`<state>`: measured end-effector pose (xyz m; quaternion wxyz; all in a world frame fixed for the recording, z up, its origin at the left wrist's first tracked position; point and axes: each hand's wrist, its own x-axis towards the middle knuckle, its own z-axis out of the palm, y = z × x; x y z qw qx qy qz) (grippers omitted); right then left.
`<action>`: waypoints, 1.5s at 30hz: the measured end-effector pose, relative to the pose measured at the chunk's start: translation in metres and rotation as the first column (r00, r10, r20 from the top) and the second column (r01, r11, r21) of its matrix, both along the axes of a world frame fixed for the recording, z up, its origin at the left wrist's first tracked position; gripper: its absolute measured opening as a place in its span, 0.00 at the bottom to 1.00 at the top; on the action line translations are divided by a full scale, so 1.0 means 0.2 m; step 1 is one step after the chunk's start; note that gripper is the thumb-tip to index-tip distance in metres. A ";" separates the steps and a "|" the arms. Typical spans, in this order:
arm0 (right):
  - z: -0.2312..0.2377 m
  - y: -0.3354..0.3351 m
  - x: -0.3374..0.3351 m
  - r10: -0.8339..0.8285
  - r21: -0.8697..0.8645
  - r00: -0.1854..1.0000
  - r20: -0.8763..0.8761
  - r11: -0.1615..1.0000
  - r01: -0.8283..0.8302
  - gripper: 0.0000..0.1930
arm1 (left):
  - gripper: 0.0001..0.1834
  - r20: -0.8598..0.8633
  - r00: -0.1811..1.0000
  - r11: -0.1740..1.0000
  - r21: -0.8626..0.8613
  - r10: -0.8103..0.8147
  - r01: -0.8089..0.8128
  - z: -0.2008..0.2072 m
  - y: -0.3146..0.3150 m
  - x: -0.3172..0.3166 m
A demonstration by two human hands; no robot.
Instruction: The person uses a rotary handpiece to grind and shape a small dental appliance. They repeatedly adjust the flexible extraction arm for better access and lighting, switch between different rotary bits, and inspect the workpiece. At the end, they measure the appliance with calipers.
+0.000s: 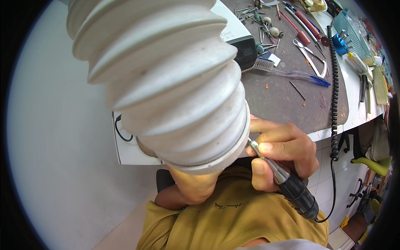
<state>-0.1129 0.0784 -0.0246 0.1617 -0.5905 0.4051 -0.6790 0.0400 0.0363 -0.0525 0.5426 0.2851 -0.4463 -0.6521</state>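
My right hand (291, 146) is closed around a rotary handpiece (287, 179), a pen-like tool with a silver nose and a black body. Its tip points up and left, to the rim of a wide white ribbed hose (179, 100) that fills the upper middle of the view. A black cord (333, 200) leaves the tool's rear end. Behind the hose's mouth my left hand (193, 185) shows only around the wrist. The hose covers its fingers and anything they may hold. Whatever the tool's tip meets is covered too.
A brown mat (287, 96) covers the white bench. On it lie loose burs and polishing bits (266, 29), a clear toothbrush (291, 75), a metal caliper (312, 58) and red-handled tools (302, 37). A coiled cord (334, 91) hangs over the bench edge; a blue basket (352, 33) stands behind.
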 end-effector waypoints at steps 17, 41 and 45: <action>0.00 -0.01 -0.03 0.042 -0.034 0.998 -0.050 0.998 -0.043 0.12 | 0.11 0.026 0.997 0.997 0.014 -0.078 0.078 0.15 -0.01 -0.07; 0.00 -0.02 -0.03 0.099 -0.085 0.989 -0.114 0.990 -0.109 0.12 | 0.13 0.040 0.999 0.995 -0.103 -0.009 0.013 -0.03 0.00 -0.01; 0.00 0.02 -0.02 0.039 -0.009 0.997 0.070 0.999 -0.039 0.11 | 0.13 0.195 0.965 0.971 0.132 0.174 -0.201 0.03 0.06 -0.03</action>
